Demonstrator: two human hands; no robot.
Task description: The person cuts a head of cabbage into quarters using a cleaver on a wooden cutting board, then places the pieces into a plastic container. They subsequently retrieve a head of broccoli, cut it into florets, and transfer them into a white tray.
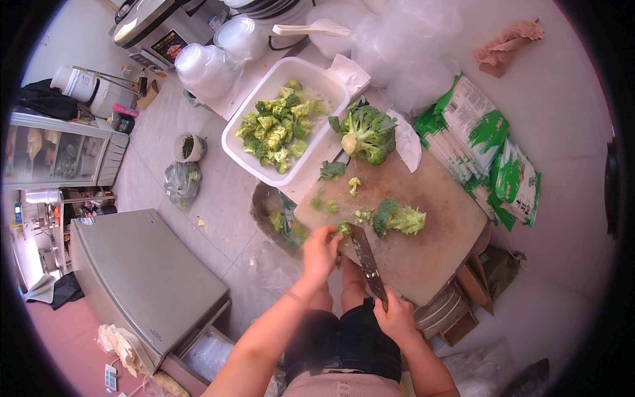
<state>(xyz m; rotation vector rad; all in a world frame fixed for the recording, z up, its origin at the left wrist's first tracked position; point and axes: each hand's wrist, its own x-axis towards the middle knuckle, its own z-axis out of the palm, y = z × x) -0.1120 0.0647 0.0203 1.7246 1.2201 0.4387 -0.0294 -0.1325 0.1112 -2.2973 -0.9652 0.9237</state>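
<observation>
My right hand (395, 316) grips the handle of a cleaver (368, 260), whose dark wet blade carries small green crumbs. At the blade's far end, the fingers of my left hand (320, 250) hold a small broccoli floret (343, 228) over the near left edge of the cutting board (421, 263). A trimmed broccoli stalk (409, 220) with a leaf lies on the board, right of the blade. Small loose florets (354, 186) are scattered to its left. A whole broccoli head (369, 131) rests at the board's far end, stem towards me.
Cut florets partly fill a white plastic tub (230, 141) beyond the board. Below the board's left edge stands a bin (260, 208) with scraps. Green-and-white packets (471, 134) are stacked at right. A grey chest-like appliance (149, 278) is at left; a tied plastic bag (182, 183) sits on the floor.
</observation>
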